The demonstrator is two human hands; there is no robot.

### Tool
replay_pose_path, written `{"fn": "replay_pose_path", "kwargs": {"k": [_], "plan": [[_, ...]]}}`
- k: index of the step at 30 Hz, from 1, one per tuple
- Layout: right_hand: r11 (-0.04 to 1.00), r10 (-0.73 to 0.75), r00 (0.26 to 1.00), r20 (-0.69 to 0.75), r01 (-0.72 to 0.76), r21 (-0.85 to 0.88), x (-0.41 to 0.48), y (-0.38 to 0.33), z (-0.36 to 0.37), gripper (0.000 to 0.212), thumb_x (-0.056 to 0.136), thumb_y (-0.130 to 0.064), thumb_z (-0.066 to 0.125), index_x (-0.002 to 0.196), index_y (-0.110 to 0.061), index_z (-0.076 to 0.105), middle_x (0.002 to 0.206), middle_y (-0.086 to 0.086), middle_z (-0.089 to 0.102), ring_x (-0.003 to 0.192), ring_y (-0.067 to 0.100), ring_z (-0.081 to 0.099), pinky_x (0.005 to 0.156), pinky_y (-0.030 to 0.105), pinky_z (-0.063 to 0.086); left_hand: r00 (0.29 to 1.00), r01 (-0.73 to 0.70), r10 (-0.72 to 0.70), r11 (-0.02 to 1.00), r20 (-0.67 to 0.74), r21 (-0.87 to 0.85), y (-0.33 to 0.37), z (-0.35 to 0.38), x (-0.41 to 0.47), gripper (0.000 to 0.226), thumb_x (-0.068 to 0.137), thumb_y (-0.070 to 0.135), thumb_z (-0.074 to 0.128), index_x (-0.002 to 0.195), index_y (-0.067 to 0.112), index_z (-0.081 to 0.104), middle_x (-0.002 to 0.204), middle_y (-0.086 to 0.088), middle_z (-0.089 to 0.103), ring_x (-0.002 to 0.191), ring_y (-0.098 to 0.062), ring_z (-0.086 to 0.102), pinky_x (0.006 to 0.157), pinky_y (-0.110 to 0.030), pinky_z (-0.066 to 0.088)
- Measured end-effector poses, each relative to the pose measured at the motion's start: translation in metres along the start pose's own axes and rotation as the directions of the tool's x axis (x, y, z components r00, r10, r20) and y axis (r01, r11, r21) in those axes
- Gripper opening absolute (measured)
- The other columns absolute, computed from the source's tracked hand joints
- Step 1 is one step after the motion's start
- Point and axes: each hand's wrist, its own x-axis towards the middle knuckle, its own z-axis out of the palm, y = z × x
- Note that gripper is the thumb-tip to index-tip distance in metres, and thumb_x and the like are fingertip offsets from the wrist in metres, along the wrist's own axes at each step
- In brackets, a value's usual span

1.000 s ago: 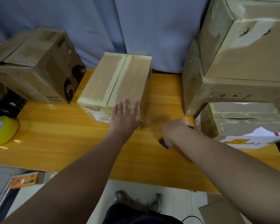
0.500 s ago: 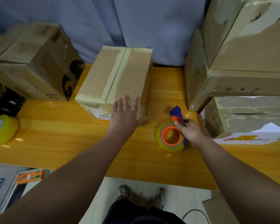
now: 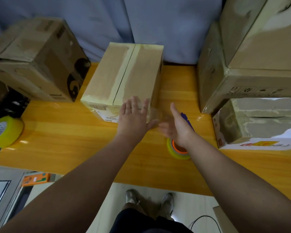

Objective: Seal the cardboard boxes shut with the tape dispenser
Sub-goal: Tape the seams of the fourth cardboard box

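Note:
A taped cardboard box (image 3: 124, 76) stands in the middle of the yellow wooden table (image 3: 74, 142), its top seam covered by pale tape. My left hand (image 3: 133, 116) lies flat against the box's near right corner, fingers straight. My right hand (image 3: 176, 126) hovers open and blurred just right of that corner, above the tape dispenser (image 3: 178, 148). The dispenser lies on the table with its orange hub and yellow tape roll up, its blue handle showing behind my right hand. Nothing is held in either hand.
A brown printed box (image 3: 40, 61) stands at the back left. Stacked large boxes (image 3: 252, 61) and a smaller box with a white label (image 3: 259, 121) crowd the right side. A spare yellow tape roll (image 3: 5, 130) lies at the table's left edge. A blue curtain hangs behind.
My right hand set the tape dispenser down on the table, let go of it and moved up-left toward the box corner. My left hand stayed on the box.

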Motion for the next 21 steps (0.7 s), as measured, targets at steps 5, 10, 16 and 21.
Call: {"fn": "replay_pose_path", "kwargs": {"k": [5,10,16,21], "plan": [[0.979,0.129,0.980,0.149,-0.150,0.139,0.001,0.003,-0.005,0.038,0.078,-0.049,0.071,0.088,-0.013,0.065,0.063,-0.001,0.068,0.064,0.014,0.065,0.063,0.029,0.048,1.000,-0.007,0.007,1.000,-0.007,0.002,-0.002,-0.003,-0.002,0.090,0.079,0.069,-0.001,0.153,0.018,0.000,0.155,-0.027,0.011,0.143,-0.039,0.017,0.117,-0.045,0.013],[0.978,0.037,0.999,0.020,-0.041,0.203,0.001,-0.002,-0.013,0.015,0.082,-0.016,0.073,0.077,-0.013,0.060,0.047,-0.005,0.054,0.041,0.007,0.048,0.043,0.020,0.043,0.999,-0.042,0.042,0.998,-0.008,0.048,-0.005,0.000,-0.003,0.088,0.085,0.070,0.010,0.152,0.016,-0.006,0.156,-0.027,0.009,0.144,-0.038,0.017,0.117,-0.044,0.012],[0.979,-0.020,0.995,-0.093,0.039,0.201,-0.004,-0.008,-0.012,0.017,0.078,-0.002,0.075,0.088,-0.009,0.063,0.062,0.003,0.063,0.054,0.011,0.054,0.047,0.020,0.047,0.984,-0.170,0.172,0.985,-0.044,0.035,-0.028,0.002,-0.003,0.076,0.098,0.048,0.040,0.153,0.018,-0.003,0.159,-0.017,0.007,0.146,-0.029,0.015,0.118,-0.038,0.012],[0.948,0.041,0.981,-0.188,0.021,0.318,0.011,0.009,0.008,0.047,0.080,-0.002,0.073,0.120,-0.011,0.051,0.076,0.008,0.063,0.057,0.013,0.054,0.053,0.026,0.046,0.976,-0.209,0.209,0.978,-0.065,-0.002,-0.047,0.003,-0.002,0.069,0.100,0.044,0.034,0.153,0.017,-0.002,0.161,-0.001,0.000,0.148,-0.014,0.006,0.118,-0.032,0.008]]}}
